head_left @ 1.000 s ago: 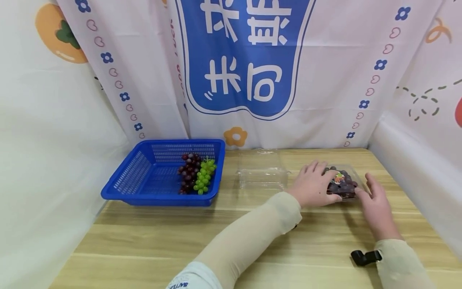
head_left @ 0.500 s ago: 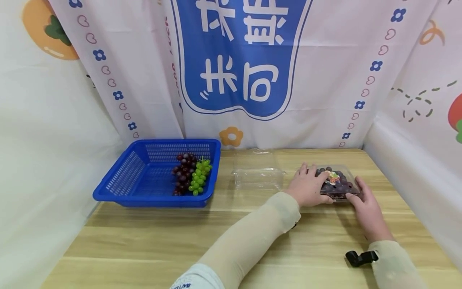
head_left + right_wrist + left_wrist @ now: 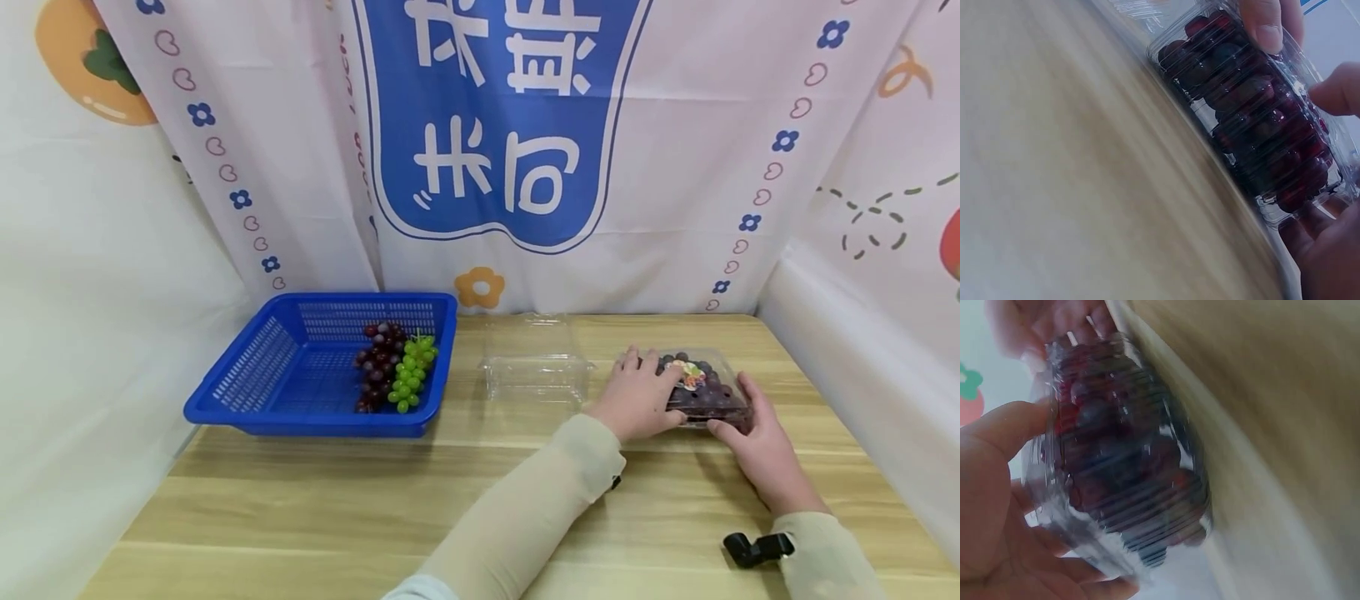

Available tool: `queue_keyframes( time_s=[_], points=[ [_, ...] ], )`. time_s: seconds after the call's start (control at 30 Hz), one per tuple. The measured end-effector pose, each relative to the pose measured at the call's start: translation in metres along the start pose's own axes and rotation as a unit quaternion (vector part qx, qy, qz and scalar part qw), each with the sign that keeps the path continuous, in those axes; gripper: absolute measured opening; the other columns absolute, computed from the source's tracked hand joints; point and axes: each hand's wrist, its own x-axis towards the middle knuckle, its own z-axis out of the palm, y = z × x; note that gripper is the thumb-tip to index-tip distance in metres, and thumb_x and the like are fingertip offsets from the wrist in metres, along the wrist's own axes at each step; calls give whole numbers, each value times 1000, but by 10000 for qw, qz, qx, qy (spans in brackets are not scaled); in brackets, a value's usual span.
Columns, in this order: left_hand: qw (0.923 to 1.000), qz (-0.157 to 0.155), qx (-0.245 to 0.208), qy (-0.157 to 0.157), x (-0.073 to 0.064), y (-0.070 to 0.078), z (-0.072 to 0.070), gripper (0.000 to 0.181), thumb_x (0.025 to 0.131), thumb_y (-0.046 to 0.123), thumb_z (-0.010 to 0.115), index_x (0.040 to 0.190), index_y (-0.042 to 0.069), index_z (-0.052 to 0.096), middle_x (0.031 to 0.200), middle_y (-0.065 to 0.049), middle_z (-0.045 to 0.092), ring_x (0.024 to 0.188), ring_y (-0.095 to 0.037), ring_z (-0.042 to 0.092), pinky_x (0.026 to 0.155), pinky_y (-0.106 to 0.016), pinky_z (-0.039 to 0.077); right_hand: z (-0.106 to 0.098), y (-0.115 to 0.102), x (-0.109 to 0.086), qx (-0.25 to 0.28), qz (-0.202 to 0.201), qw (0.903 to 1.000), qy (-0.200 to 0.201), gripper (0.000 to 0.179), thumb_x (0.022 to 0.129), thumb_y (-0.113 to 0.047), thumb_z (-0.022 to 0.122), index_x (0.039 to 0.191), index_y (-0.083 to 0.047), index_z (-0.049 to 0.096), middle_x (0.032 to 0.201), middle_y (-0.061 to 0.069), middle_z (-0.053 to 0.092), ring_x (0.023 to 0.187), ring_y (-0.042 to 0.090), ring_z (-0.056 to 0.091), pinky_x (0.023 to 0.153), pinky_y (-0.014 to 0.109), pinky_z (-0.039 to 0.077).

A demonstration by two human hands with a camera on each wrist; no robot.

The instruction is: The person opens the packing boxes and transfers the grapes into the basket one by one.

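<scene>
Wood table (image 3: 337,517) below, printed cloth (image 3: 675,167) behind; box (image 3: 703,412) of dark grapes (image 3: 1254,106) is at the table's R side, fingers of both hands gripping it, L hand (image 3: 636,396) over the left of the lid (image 3: 726,365), R hand (image 3: 765,446) round the right end. Can't tell if lid's latched, so squeezing thin plastic too hard could bow it & pop it open, spilling grapes. Uneven pull btwn hands might twist or slip the box, & a leftward swing could knock the open tub (image 3: 536,379) near L hand.
</scene>
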Motion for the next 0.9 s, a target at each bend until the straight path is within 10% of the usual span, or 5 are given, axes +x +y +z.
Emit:
queue_keyframes(
  time_s=[0.6, 0.9],
  points=[
    [9978, 4, -259, 618, -7, -2, 13, 70, 91, 59, 65, 154, 41, 40, 162, -1, 33, 151, -33, 21, 121, -48, 18, 5, 2, 1, 223, 27, 9997, 28, 78, 104, -10, 50, 165, -24, 4, 169, 13, 0, 150, 44, 2, 118, 61, 2],
    [9989, 0, -283, 361, -9, -5, 9, 68, 96, 56, 60, 157, 42, 34, 165, 1, 28, 152, -31, 19, 121, -47, 17, 3, 1, 0, 385, -37, 9989, -253, 75, 107, -12, 47, 163, -37, 4, 169, 11, -6, 151, 42, 3, 100, 0, 14]
  ],
)
